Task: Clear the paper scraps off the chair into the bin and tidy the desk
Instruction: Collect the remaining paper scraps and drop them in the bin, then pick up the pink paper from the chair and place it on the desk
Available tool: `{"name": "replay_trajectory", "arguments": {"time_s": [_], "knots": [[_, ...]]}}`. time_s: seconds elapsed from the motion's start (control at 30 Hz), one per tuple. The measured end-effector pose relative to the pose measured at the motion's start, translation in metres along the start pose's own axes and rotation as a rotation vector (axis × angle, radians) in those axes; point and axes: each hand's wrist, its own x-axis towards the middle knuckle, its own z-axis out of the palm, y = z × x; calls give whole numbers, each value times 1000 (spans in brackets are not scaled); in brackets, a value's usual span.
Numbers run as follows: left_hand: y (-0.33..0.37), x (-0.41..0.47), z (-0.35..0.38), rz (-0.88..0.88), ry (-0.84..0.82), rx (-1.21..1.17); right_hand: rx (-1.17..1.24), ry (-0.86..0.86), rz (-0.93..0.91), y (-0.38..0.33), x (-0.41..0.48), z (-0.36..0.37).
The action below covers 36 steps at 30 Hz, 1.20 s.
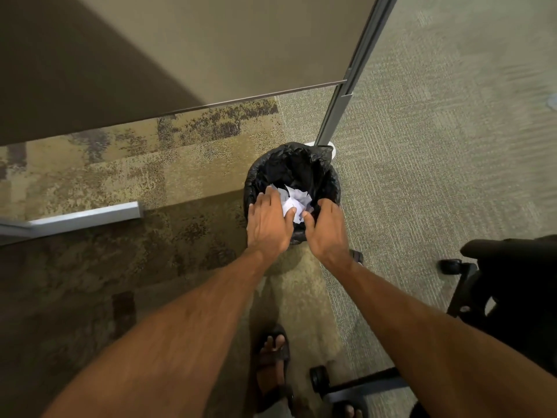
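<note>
A small round bin (pixel 327 179) lined with a black bag stands on the carpet by a partition post. Both of my hands are over its mouth with a bunch of white crumpled paper scraps (pixel 297 200) cupped between them. My left hand (pixel 268 221) lies over the left side of the scraps, thumb pressed on the paper. On the scraps' right side is my right hand (pixel 325 229), with its fingers curled down and its thumb against them. Whether more paper lies deeper in the bin is hidden. The black office chair (pixel 512 285) is at the right edge.
A grey partition post (pixel 340 104) rises just behind the bin, and a tan panel (pixel 180 55) fills the top left. A metal desk foot (pixel 90 217) runs along the floor at left. Chair castors (pixel 319 378) and my sandalled feet (pixel 272 366) are below.
</note>
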Motion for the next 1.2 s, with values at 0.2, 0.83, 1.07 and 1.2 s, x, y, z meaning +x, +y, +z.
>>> {"name": "replay_trajectory", "arguments": {"time_s": [0.2, 0.83, 1.07, 1.2], "knots": [[17, -54, 1, -13, 28, -6, -412, -52, -81, 12, -51, -17], [118, -246, -4, 73, -62, 287, -455, -132, -121, 81, -245, -143], [164, -300, 16, 38, -126, 275, -427, -119, -68, 116, -285, -185], [188, -327, 23, 28, -140, 261, -411, -122, -16, 139, -307, -204]]}}
